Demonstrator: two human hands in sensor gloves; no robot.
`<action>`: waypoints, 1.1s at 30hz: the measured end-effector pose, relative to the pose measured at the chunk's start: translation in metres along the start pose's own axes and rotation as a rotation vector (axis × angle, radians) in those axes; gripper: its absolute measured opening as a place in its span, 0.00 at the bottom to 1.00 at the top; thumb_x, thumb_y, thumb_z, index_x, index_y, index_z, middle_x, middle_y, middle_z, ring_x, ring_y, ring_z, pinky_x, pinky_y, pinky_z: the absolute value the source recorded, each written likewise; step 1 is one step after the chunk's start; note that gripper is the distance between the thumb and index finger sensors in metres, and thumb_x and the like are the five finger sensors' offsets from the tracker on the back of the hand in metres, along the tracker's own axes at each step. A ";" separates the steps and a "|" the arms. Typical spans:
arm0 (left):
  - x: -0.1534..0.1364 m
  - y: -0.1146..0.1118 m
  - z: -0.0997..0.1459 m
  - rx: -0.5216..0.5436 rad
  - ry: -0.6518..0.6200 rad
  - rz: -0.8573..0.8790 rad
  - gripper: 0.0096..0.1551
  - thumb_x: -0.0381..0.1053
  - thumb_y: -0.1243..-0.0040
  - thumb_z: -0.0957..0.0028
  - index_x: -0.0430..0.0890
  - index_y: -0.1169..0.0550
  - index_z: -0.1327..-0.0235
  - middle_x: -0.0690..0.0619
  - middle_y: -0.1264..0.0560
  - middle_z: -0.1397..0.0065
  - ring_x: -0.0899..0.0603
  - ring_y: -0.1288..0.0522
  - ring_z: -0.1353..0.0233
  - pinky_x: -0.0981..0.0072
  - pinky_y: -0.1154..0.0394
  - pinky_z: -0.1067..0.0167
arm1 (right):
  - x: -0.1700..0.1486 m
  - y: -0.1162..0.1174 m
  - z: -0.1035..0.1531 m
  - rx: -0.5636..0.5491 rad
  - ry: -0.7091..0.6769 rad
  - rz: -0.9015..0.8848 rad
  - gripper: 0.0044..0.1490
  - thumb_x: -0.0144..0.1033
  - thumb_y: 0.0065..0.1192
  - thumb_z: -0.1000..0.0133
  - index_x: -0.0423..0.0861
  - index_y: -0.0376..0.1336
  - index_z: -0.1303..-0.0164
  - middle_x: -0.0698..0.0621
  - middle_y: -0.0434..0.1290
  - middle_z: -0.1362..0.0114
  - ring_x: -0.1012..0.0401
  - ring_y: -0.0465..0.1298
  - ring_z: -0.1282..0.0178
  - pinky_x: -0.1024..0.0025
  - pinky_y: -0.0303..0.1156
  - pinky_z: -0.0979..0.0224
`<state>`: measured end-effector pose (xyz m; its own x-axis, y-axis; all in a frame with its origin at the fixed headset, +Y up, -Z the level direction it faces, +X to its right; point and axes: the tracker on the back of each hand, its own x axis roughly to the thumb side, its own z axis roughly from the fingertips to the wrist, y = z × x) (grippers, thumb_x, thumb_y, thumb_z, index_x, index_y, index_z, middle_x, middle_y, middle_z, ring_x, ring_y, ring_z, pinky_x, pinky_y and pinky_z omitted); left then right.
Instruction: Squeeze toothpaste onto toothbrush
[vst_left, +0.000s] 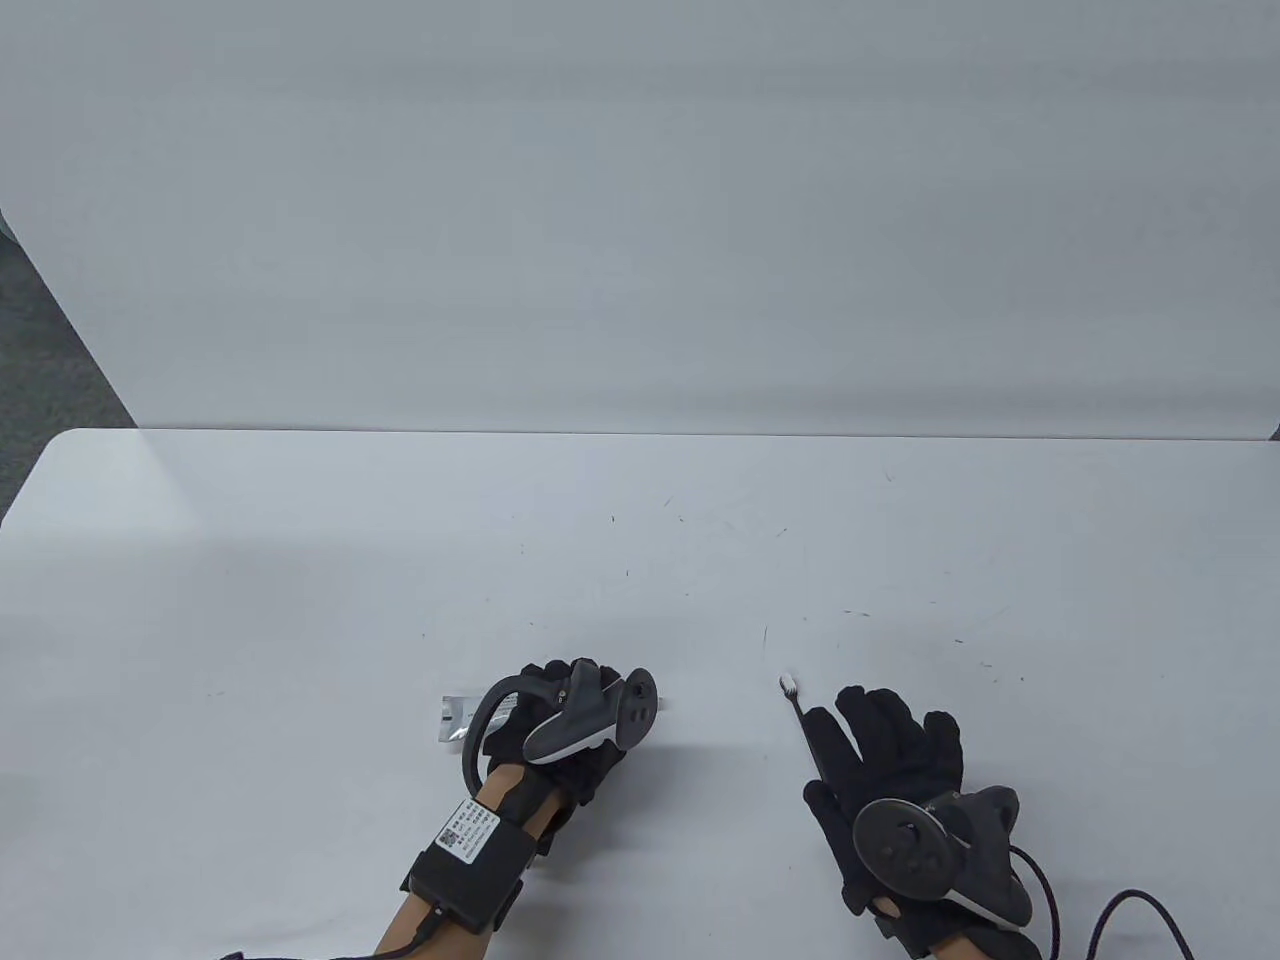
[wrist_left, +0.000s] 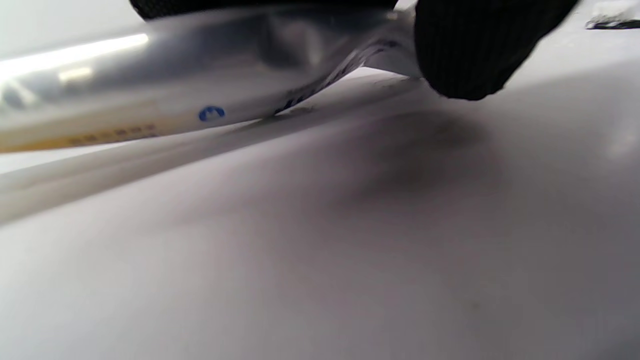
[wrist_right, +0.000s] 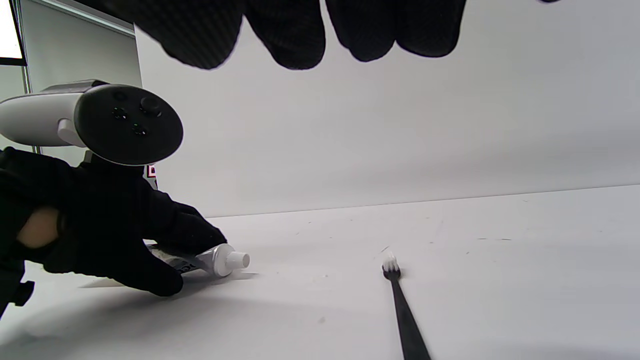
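I am gripping the toothpaste tube (wrist_right: 210, 260) in my left hand (vst_left: 560, 735); right hand (vst_left: 885, 765) is hovering open over the toothbrush (wrist_right: 402, 305), needing a firm handle pinch.

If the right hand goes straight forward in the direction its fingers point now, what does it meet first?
Probably nothing: beyond the right hand lies bare table up to the far edge. The toothbrush lies along the hand's left side, not ahead of it, though depth is uncertain.
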<state>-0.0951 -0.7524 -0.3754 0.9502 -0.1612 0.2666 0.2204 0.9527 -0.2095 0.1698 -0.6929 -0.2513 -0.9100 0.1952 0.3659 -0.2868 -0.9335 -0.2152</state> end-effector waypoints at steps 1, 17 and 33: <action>0.000 -0.001 -0.003 0.008 0.015 -0.009 0.43 0.61 0.34 0.52 0.50 0.35 0.26 0.46 0.38 0.19 0.32 0.37 0.19 0.32 0.38 0.27 | 0.000 0.000 0.000 0.002 0.000 0.000 0.39 0.47 0.57 0.49 0.46 0.59 0.27 0.40 0.58 0.19 0.35 0.60 0.22 0.18 0.50 0.33; -0.014 0.015 0.012 0.213 -0.009 -0.014 0.40 0.54 0.32 0.60 0.47 0.30 0.32 0.43 0.26 0.32 0.31 0.23 0.39 0.39 0.26 0.46 | -0.001 -0.004 0.001 -0.005 0.006 -0.012 0.39 0.46 0.57 0.49 0.45 0.60 0.28 0.40 0.58 0.20 0.35 0.60 0.22 0.18 0.50 0.33; -0.061 0.036 0.120 0.375 -0.241 0.785 0.36 0.53 0.38 0.53 0.47 0.33 0.30 0.37 0.29 0.31 0.32 0.29 0.34 0.28 0.31 0.35 | 0.020 0.005 -0.001 0.011 -0.052 -0.094 0.39 0.46 0.56 0.49 0.45 0.59 0.27 0.40 0.59 0.20 0.35 0.62 0.23 0.19 0.53 0.33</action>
<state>-0.1719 -0.6771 -0.2860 0.7160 0.5890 0.3748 -0.5983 0.7943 -0.1053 0.1505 -0.6930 -0.2457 -0.8626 0.2665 0.4301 -0.3665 -0.9151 -0.1681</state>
